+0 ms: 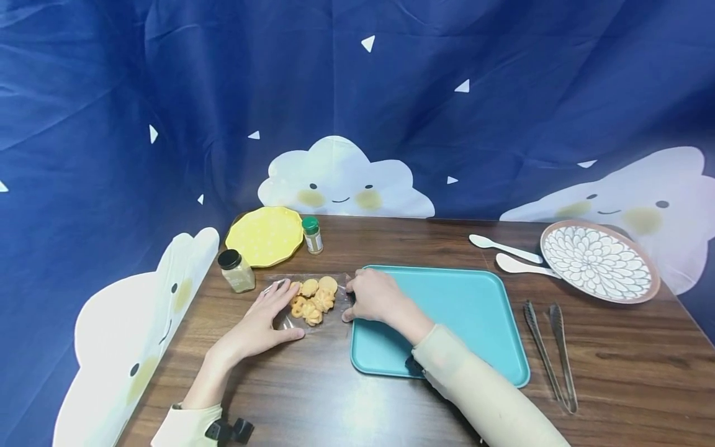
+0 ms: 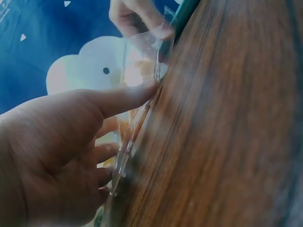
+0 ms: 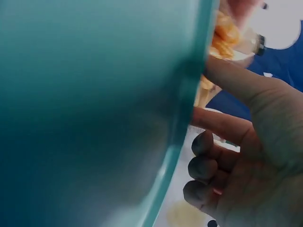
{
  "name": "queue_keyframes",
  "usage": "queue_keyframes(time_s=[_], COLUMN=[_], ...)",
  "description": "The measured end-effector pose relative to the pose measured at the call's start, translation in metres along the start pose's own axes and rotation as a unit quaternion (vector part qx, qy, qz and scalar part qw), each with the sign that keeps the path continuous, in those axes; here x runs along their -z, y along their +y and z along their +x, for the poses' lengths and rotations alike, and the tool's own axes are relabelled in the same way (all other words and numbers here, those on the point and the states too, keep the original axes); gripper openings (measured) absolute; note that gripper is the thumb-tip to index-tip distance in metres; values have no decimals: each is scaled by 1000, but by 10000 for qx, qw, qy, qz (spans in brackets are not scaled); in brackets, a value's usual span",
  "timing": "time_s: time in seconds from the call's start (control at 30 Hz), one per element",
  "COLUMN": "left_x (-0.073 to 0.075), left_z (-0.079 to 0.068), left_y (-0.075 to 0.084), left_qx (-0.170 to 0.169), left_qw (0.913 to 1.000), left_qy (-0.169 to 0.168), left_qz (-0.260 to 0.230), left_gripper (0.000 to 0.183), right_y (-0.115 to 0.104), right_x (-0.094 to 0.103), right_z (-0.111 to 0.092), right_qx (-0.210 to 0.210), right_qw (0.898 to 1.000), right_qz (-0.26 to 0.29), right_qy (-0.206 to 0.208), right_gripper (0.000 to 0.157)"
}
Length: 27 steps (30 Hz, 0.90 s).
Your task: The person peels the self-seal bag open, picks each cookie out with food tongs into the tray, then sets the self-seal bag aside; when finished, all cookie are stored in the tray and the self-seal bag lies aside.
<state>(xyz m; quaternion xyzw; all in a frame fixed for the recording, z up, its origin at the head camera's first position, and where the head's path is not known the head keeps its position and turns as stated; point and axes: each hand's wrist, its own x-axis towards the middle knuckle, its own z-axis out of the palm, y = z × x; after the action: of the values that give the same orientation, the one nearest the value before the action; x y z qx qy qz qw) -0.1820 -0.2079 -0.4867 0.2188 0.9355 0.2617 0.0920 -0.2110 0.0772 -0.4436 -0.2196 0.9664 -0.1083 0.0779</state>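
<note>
Bag [image 1: 337, 318]: clear plastic film, glossy. Biscuits [image 1: 313, 304]: ridged, matt. Tray [image 1: 463, 316]: smooth, plastic-looking, low sheen. Tongs [image 1: 542, 349]: metal. Table [image 1: 313, 385]: wood-grained, glossy in patches. Backdrop [image 1: 335, 74]: creased cloth.

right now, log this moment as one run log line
left hand: touching clear bag of cookies | right hand: at bag's end nearest tray | tongs: on table, beside tray
</note>
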Motion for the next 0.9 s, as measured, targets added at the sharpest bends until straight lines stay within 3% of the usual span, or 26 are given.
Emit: queue_keyframes(time_s=[0.13, 0.3, 0.5, 0.6, 0.77, 0.9], left_x=[2, 6, 9, 9, 6, 2], left_z=[-1, 4, 16, 19, 20, 21], left_y=[2, 1, -8, -12, -11, -10], left_qx=[-20, -34, -40, -73, -31, 52], left_qw=[9999, 9985, 9918, 9912, 9926, 9908], left_qy=[121, 535, 1199, 1187, 942, 1092], left_qz=[-26, -150, -432, -584, -765, -796], left_gripper=[99, 94, 59, 47, 50, 46], right_y=[-5, -7, -8, -7, -6, -7], right_x=[-1, -1, 1, 0, -1, -1], right_z=[-1, -1, -2, -1, -1, -1], right_qx=[-348, -513, -503, -493, -522, -581], right_qw=[9993, 9985, 9983, 9981, 9981, 9977], right_qz=[-22, 106, 232, 276, 235, 219], right_qy=[-105, -148, -193, -245, -241, -266], right_gripper=[56, 52, 46, 44, 47, 50])
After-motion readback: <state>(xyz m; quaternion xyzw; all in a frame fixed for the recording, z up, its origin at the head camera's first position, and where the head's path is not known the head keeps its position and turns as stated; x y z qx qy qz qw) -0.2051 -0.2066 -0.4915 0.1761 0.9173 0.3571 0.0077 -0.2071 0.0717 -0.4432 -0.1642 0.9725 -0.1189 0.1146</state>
